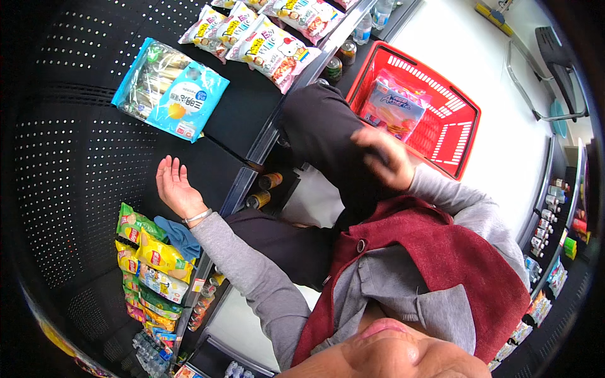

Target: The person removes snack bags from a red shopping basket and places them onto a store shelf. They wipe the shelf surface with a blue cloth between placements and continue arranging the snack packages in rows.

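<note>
My left hand [179, 189], a bracelet at its wrist, is over the black shelf [189, 160] with its fingers stretched out and nothing in it. Just beyond lies a blue snack bag [200, 97] with a clear window showing wrapped pieces. My right hand [386, 157] is above my bent knee, beside a red shopping basket [463, 142]. Its fingers are a little blurred but stand apart, and I see nothing in them. Inside the basket is a pale boxed package [394, 110] with a pinkish wrapper behind it.
White-and-pink snack bags [274, 53] lie farther along the shelf. Nearer are a blue cloth [178, 237] and several chip bags [164, 255]. Drink cans [258, 200] lie on the lower shelf by my legs. A metal-framed chair [554, 75] stands on the white floor at right.
</note>
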`<state>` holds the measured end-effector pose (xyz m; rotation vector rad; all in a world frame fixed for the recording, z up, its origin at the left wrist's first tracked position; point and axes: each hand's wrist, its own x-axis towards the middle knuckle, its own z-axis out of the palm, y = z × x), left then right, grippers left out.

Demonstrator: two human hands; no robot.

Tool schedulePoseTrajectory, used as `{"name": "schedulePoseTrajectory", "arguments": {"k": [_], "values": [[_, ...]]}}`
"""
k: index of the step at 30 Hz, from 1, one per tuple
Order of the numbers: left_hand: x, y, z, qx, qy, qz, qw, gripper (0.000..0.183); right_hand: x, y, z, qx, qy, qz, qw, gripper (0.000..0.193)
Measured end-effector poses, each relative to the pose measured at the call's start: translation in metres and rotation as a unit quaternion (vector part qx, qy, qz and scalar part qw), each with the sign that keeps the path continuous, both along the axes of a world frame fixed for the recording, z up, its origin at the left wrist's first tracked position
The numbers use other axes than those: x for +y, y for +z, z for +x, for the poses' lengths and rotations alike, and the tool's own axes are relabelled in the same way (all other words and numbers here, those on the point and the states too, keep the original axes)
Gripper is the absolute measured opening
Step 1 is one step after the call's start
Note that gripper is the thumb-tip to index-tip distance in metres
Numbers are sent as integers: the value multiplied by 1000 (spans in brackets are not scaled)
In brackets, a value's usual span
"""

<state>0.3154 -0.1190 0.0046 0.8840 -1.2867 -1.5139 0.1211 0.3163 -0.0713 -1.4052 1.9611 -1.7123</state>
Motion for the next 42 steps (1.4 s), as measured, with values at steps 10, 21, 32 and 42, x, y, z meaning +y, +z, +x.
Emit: {"name": "schedulePoseTrajectory", "arguments": {"k": [10, 21, 32, 42], "values": [[5, -2, -8, -15, -6, 12, 1000, 28, 130, -172, -138, -384, -499, 44, 776, 71], [5, -12, -14, -40, 7, 11, 999, 24, 123, -248, -128, -487, -330, 131, 798, 34], [6, -18, -17, -33, 36, -18, 999, 15, 123, -254, -140, -358, -234, 78, 900, 44], [11, -11, -16, -25, 60, -19, 998, 11, 91, -160, -129, -354, -354, -18, 865, 68]]}}
